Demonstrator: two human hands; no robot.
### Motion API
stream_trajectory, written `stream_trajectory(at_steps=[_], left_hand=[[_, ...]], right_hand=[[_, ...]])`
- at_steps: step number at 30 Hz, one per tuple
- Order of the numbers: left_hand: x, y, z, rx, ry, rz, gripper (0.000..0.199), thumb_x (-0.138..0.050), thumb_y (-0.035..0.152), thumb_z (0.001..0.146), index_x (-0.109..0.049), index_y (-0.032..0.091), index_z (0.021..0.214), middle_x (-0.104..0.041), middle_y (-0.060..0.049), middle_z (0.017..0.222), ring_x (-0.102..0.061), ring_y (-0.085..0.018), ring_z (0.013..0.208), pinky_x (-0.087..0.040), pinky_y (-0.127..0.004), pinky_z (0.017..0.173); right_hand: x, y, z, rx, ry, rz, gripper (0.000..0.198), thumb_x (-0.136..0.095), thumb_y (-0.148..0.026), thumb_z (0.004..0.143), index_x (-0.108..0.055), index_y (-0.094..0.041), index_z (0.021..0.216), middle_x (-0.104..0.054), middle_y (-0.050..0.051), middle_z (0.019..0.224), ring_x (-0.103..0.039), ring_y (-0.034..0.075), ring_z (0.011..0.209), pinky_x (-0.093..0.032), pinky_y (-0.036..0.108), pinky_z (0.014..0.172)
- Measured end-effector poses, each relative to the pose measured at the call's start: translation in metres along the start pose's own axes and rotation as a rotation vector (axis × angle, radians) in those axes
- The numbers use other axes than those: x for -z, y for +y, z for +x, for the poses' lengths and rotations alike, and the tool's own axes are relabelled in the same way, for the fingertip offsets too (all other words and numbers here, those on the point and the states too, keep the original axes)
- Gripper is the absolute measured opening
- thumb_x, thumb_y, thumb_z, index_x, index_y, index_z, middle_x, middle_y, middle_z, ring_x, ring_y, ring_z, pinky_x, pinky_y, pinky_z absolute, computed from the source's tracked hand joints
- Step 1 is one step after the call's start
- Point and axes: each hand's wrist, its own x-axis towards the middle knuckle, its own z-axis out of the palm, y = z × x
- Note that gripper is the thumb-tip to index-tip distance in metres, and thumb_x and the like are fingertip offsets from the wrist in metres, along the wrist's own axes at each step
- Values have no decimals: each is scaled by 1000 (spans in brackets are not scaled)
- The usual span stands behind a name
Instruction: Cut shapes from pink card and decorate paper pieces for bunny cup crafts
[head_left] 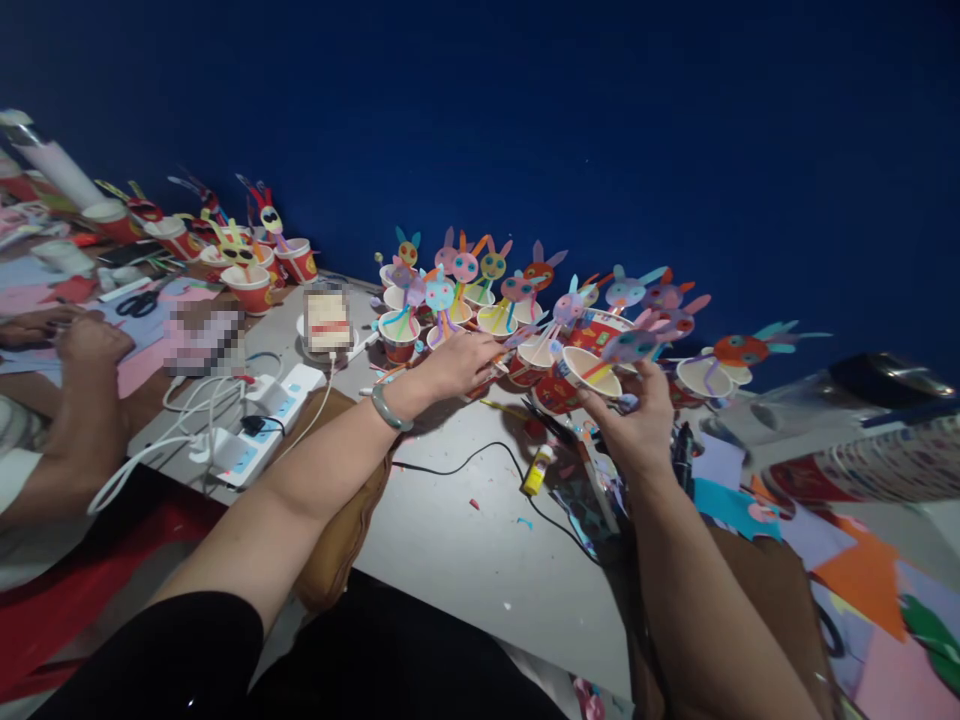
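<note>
My right hand (637, 412) grips a red-and-white paper cup (592, 372) by its side, thumb in front and fingers behind. The cup tilts toward me, with a coloured strip inside. My left hand (466, 364), a bangle on its wrist, reaches across the front row with fingers curled at another paper cup (486, 386), mostly hidden beneath them. Around both hands stand several similar cups, each with a paper rabbit head on a strip, such as the light-blue rabbit (439, 291) and the orange rabbit (741, 350).
A yellow glue stick (537, 470) and a black cable (465, 462) lie on the grey table (450, 530). Left are a power strip (279, 425) and a co-worker's hand (94, 338). Right are stacked cups (862, 462) and orange paper (862, 570). A blue wall (525, 120) stands behind.
</note>
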Motion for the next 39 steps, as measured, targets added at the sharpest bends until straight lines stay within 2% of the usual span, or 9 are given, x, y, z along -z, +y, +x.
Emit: stream_trajectory(at_steps=[3, 7, 14, 17, 20, 23, 25, 34, 39], left_hand=[[4, -2, -3, 16, 42, -53, 19, -53, 22, 91, -68, 16, 102, -69, -10, 101, -63, -23, 96, -45, -33, 85], [8, -1, -6, 78, 50, -17, 14, -53, 19, 88, -67, 16, 92, -68, -10, 94, -63, -23, 89, -44, -32, 77], [6, -2, -6, 117, 39, 19, 16, -55, 9, 81, -66, 16, 91, -69, -9, 95, -64, -22, 90, -44, -31, 74], [5, -2, -6, 146, 59, -26, 11, -57, 12, 82, -67, 16, 86, -69, -9, 93, -64, -22, 88, -45, -32, 75], [6, -2, -5, 175, 65, -59, 10, -60, 15, 82, -69, 16, 83, -71, -9, 91, -65, -22, 87, -46, -32, 77], [7, -1, -5, 180, 68, -87, 11, -61, 15, 81, -72, 16, 83, -72, -8, 88, -65, -21, 85, -46, -32, 76], [7, -1, -5, 170, 67, -103, 11, -61, 16, 80, -72, 16, 83, -72, -8, 87, -65, -21, 83, -46, -32, 76], [4, 3, -4, 198, 134, -194, 13, -62, 11, 79, -73, 16, 81, -73, -6, 85, -65, -19, 82, -46, -30, 77], [6, 5, -4, 210, 87, -168, 15, -59, 10, 79, -73, 15, 82, -75, -8, 89, -66, -20, 83, -46, -30, 76]], right_hand=[[-8, -4, -3, 32, 39, -71, 75, -84, -46, 67, -52, -20, 130, -66, 11, 111, -67, 28, 93, -57, 48, 88], [-14, -9, -5, 68, 29, -68, 72, -83, -45, 68, -53, -19, 128, -65, 12, 113, -67, 26, 92, -57, 46, 87], [-9, -7, -1, 8, 27, 14, 71, -83, -48, 67, -55, -21, 126, -66, 11, 115, -68, 27, 95, -57, 47, 89], [-4, -3, 2, -69, -86, 177, 65, -82, -53, 68, -57, -23, 121, -69, 9, 111, -69, 29, 101, -57, 46, 90], [3, 4, 3, -168, -281, 339, 63, -82, -58, 66, -59, -25, 114, -72, 7, 104, -71, 29, 97, -58, 45, 86], [6, 10, 3, -256, -473, 426, 66, -84, -58, 62, -60, -24, 112, -75, 6, 101, -72, 29, 94, -59, 45, 83], [5, 12, 1, -288, -548, 442, 66, -86, -55, 60, -60, -25, 113, -75, 6, 103, -72, 29, 95, -59, 44, 83], [-12, 12, -7, -325, -739, 426, 67, -84, -49, 66, -55, -24, 121, -74, 6, 110, -72, 27, 95, -59, 41, 80], [-14, 15, -8, -309, -764, 386, 72, -83, -52, 65, -54, -23, 125, -73, 7, 110, -70, 29, 101, -57, 41, 86]])
